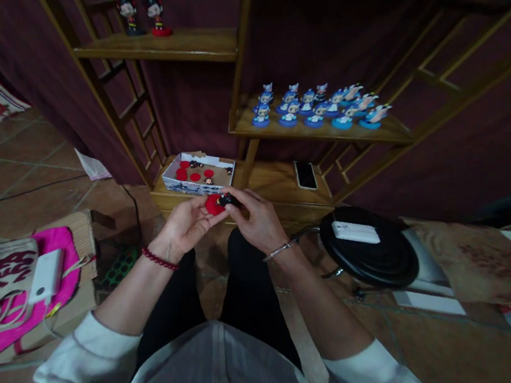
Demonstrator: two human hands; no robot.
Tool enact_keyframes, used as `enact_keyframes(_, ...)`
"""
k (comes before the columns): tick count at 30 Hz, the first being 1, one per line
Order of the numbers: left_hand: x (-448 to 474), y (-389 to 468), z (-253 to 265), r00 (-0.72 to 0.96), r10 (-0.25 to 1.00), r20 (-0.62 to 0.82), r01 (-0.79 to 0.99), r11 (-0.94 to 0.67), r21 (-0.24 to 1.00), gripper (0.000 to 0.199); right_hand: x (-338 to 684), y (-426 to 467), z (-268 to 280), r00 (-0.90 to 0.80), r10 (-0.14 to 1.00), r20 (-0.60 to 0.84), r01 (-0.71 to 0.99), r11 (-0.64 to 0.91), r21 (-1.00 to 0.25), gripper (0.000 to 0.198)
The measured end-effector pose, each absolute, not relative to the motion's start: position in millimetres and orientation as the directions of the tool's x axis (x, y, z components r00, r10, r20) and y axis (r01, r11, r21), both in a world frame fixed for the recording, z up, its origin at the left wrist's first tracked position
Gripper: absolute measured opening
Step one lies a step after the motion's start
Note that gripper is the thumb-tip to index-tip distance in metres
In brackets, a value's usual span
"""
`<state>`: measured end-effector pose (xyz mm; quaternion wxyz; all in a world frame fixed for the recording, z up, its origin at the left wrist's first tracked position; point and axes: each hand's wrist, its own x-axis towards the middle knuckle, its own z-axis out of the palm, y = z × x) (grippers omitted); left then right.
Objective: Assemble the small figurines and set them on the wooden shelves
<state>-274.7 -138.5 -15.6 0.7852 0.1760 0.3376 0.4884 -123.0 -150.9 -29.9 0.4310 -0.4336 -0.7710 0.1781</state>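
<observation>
My left hand (pixel 189 224) grips a round red base (pixel 214 205) by its edge. In my right hand (pixel 256 218) is a small black-haired figurine (pixel 227 200), pinched between thumb and fingers with its lower end against the red base. Whether the two are joined I cannot tell. Just beyond my hands, a shallow cardboard box (pixel 177 184) holds several red discs (pixel 181 174) and a few small dark figurines (pixel 195 164). Two similar figurines stand upright on the upper left shelf (pixel 195 45), one on a dark base and the other on a red base (pixel 162 32).
Several blue-and-white figurines (pixel 290 112) stand in rows on the middle shelf (pixel 246 126). Below lies a phone (pixel 305 175). A black round stool (pixel 365 252) carrying a white object stands at right. At left, a low bench bears a pink cloth (pixel 66 245) and a white power bank (pixel 47 276).
</observation>
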Motion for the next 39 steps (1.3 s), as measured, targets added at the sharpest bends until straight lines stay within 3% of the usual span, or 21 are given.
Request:
enact_keyframes(8,-275,-154,-25,0.357,0.891,-0.280,-0.714,0.454,0.533,0.024,-118,-159,-13,-0.305,0.807,0.507,0.517,0.587,-0.623,0.033)
enact_keyframes(22,-275,-163,-34,0.296,0.921,-0.254,-0.734,0.390,0.557,0.021,-123,-157,-16,-0.341,0.828,0.446,0.551,0.560,-0.619,0.033)
enact_keyframes(30,-274,-152,-24,0.215,0.933,-0.287,-0.814,0.334,0.475,0.018,-132,-135,-1,-0.363,0.826,0.432,0.594,0.562,-0.576,0.038)
enact_keyframes(35,-297,-145,-17,0.100,0.964,-0.246,-0.923,0.183,0.339,0.021,-173,-111,26,-0.524,0.717,0.460,0.578,0.696,-0.426,0.029)
enact_keyframes(39,-322,-143,-2,-0.137,0.981,-0.136,-0.965,-0.102,0.241,0.021,-222,-100,59,-0.654,0.580,0.486,0.539,0.808,-0.238,0.028)
